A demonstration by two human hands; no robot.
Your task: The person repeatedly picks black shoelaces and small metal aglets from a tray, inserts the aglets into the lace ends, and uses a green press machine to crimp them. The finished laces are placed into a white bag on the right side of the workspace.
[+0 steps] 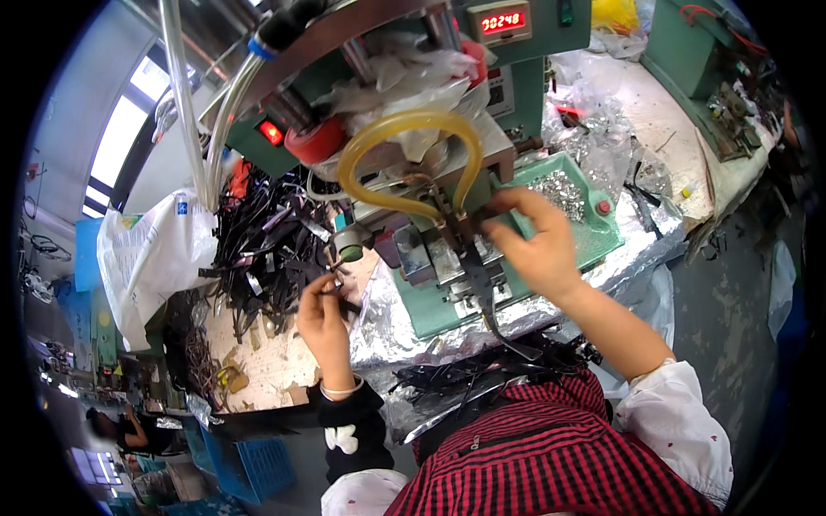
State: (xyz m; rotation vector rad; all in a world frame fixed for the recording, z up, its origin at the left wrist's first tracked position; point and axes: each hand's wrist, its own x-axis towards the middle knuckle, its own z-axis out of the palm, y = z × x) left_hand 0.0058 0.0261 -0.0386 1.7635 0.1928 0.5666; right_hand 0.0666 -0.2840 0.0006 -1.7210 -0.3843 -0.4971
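black strap (480,282) lay across green press base (422,318), tail past its front edge. left hand (323,325), left of base, fingers loosely pinched, hold unclear; right hand (542,248), over base's right side, half open, hold unclear. strap probably needed lying flat, straight.

Left hand (323,322) left of frame centre, upright, fingers curled, thumb and index tips close together. Left wrist (341,380) near straight; left forearm (351,430) covered, rising from lower edge. Right hand (540,249) right of centre, well apart: fingers bent, pointing left, thumb parted below. Right forearm (621,334) bare, slanting from lower right.
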